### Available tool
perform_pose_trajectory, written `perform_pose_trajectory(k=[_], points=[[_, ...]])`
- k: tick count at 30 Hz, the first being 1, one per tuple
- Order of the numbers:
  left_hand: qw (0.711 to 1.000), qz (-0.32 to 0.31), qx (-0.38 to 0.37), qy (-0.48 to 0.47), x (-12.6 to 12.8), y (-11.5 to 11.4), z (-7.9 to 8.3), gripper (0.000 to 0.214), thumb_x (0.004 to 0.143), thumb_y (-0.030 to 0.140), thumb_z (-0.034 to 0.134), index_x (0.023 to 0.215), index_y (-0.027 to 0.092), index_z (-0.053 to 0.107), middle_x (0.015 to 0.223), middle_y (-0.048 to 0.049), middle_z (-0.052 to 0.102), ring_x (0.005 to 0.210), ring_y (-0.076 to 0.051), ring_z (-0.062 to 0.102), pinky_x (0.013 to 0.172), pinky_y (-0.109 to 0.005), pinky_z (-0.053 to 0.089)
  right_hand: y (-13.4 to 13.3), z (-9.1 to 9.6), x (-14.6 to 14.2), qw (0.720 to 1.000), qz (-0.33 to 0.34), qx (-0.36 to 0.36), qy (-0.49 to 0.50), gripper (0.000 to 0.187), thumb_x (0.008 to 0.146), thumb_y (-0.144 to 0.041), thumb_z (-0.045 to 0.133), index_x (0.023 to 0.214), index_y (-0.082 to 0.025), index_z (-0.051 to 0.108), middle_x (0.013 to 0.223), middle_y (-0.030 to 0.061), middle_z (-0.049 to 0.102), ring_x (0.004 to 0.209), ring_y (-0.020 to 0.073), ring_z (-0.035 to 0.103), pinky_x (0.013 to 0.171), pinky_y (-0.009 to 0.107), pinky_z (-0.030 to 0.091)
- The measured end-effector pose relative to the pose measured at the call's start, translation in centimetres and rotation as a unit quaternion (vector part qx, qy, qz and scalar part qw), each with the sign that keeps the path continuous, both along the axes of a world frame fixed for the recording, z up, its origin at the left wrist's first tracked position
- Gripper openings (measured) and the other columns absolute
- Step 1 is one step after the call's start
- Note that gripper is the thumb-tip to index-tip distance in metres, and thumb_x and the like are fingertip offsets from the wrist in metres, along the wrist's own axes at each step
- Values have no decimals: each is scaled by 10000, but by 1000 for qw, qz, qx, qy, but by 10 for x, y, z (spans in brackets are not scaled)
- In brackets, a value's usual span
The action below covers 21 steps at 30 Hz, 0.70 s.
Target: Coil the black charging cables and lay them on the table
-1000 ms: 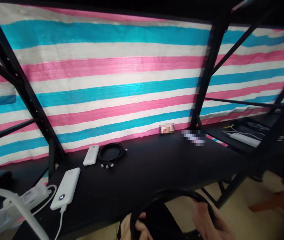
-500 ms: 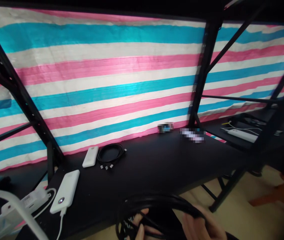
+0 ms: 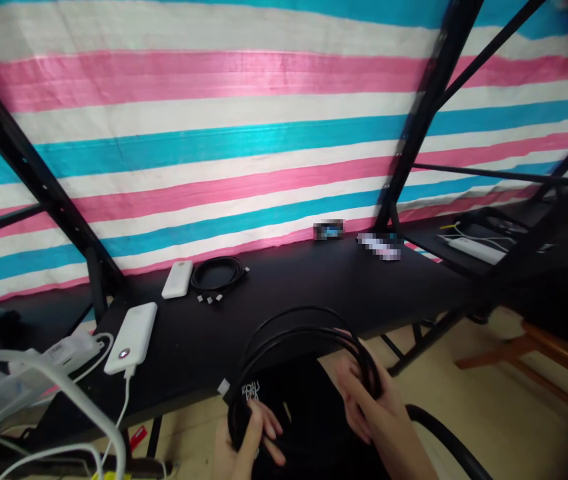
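A black cable (image 3: 300, 331), wound into several loose loops, is held up between my two hands in front of the shelf's near edge. My left hand (image 3: 259, 437) is closed on the left side of the coil at the bottom. Just above it a pale plug (image 3: 223, 387) sticks out to the left. The fingers of my right hand (image 3: 364, 397) wrap round the coil's right side. A smaller coiled black cable (image 3: 219, 275) with several light plugs lies at the back of the black shelf (image 3: 284, 283), beside a white power bank (image 3: 177, 279).
A second power bank (image 3: 131, 338), with a white lead plugged in, lies at the front left. Left of it are a white power strip (image 3: 67, 357) and white cables (image 3: 59, 380). Black metal posts (image 3: 417, 127) flank the shelf. A wooden stool (image 3: 539, 350) stands at the right.
The view has tilted down, showing more of both hands. The cable coil looks rounder and upright, with its pale plug now visible at the left. Both hands still hold it.
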State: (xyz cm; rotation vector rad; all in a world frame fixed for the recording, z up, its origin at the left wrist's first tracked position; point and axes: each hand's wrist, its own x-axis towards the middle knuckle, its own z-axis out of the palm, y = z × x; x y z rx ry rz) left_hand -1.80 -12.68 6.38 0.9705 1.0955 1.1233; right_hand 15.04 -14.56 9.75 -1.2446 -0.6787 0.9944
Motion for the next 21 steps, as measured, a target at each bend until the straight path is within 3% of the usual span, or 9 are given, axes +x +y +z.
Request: perform_pose_trajectory(k=[4, 7, 11, 18, 21], points=[[998, 18, -8, 58, -15, 6, -2, 491, 715, 680, 606, 683, 194, 675, 571, -1, 604, 474, -144, 553, 525, -260, 460, -1, 3, 3, 998, 39, -4, -56, 663, 771, -509, 700, 1347, -284, 460, 624, -81, 519, 334, 6, 293, 298, 123, 274], [989, 7, 32, 147, -30, 14, -5, 537, 731, 706, 556, 538, 207, 608, 625, -46, 617, 694, -210, 602, 721, -294, 484, -3, 1, 7, 992, 78, -20, -99, 574, 823, -484, 650, 1332, -275, 488, 626, -62, 551, 328, 15, 314, 293, 132, 254], [982, -71, 35, 170, -41, 15, -4, 497, 816, 647, 490, 581, 220, 586, 795, -78, 671, 870, -249, 599, 937, -352, 410, -4, -2, 14, 983, 100, 34, -152, 398, 874, -429, 609, 1235, -262, 588, 560, -64, 513, 361, 26, 304, 319, 145, 198], [964, -219, 39, 149, -48, 6, 3, 428, 860, 604, 462, 838, 225, 659, 917, -74, 685, 966, -242, 585, 937, -351, 396, -10, 0, 21, 971, 43, 82, -220, 261, 910, -361, 576, 1144, -292, 667, 574, -56, 542, 369, 34, 304, 327, 179, 182], [957, -247, 35, 149, -52, 7, 5, 435, 887, 594, 416, 893, 227, 649, 976, -71, 687, 1005, -236, 580, 949, -347, 385, -11, -1, 22, 963, 25, 82, -257, 259, 911, -352, 568, 1134, -282, 681, 591, -51, 559, 374, 43, 326, 338, 193, 215]])
